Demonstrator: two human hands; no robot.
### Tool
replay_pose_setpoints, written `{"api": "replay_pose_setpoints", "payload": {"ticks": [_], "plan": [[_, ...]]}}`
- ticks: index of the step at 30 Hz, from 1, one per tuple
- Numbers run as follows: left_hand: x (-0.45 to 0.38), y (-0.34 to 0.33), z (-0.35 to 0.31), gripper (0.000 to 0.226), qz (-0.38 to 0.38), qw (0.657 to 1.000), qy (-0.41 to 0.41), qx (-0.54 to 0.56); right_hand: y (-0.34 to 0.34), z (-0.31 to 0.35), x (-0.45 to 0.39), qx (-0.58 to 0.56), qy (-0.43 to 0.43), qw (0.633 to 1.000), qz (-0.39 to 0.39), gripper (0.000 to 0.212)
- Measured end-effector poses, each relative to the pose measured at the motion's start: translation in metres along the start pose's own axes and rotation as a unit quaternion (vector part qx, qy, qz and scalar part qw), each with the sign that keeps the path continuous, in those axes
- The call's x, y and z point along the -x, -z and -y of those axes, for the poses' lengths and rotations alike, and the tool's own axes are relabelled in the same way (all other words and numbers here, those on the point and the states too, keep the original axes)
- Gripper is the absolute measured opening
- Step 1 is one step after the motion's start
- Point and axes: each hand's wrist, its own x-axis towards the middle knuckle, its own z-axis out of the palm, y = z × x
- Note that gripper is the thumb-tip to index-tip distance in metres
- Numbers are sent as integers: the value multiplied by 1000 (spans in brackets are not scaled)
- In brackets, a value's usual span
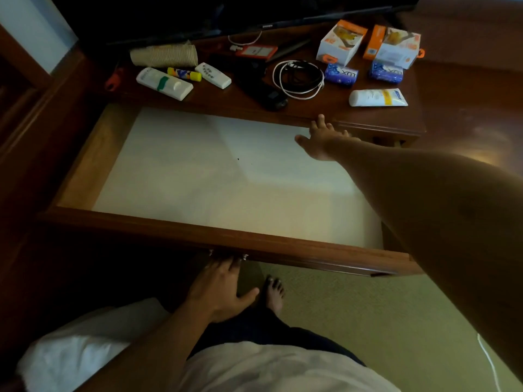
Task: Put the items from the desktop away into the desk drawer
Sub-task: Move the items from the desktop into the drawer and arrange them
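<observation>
The desk (226, 101) carries two white remotes (164, 83), one glue stick (184, 74), one coiled cable (298, 77), two boxes (341, 42), two blue packets (341, 75) and one tube (377, 97). The left hand (223, 290) curls its fingers under the drawer (198, 236) front. The right hand (321, 140) reaches forward, fingers spread, holding nothing. The drawer stands pulled out, white-lined, containing no items.

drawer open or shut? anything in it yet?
Open, pulled far out. The drawer shows only its bare white liner; nothing lies inside.
</observation>
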Motion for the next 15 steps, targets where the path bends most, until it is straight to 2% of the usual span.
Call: {"api": "replay_pose_setpoints", "payload": {"ticks": [2,4,7,9,12,15], "plan": [[10,3,-4,93,-33,999,-27,6,-5,0,6,4,6,1000,-2,81],[21,13,-7,85,-103,991,-89,18,-8,2,11,3,12,1000,1,81],[21,32,-8,60,-239,951,-190,40,-12,5,19,5,24,1000,3,79],[8,57,-13,58,-256,947,-191,41,-11,7,24,-4,34,999,1,77],[-27,96,-18,67,-258,954,-150,14,-4,7,32,-24,51,998,-17,70],[-68,133,-23,63,-252,956,-147,-14,6,2,36,-51,69,996,-33,61]]}}
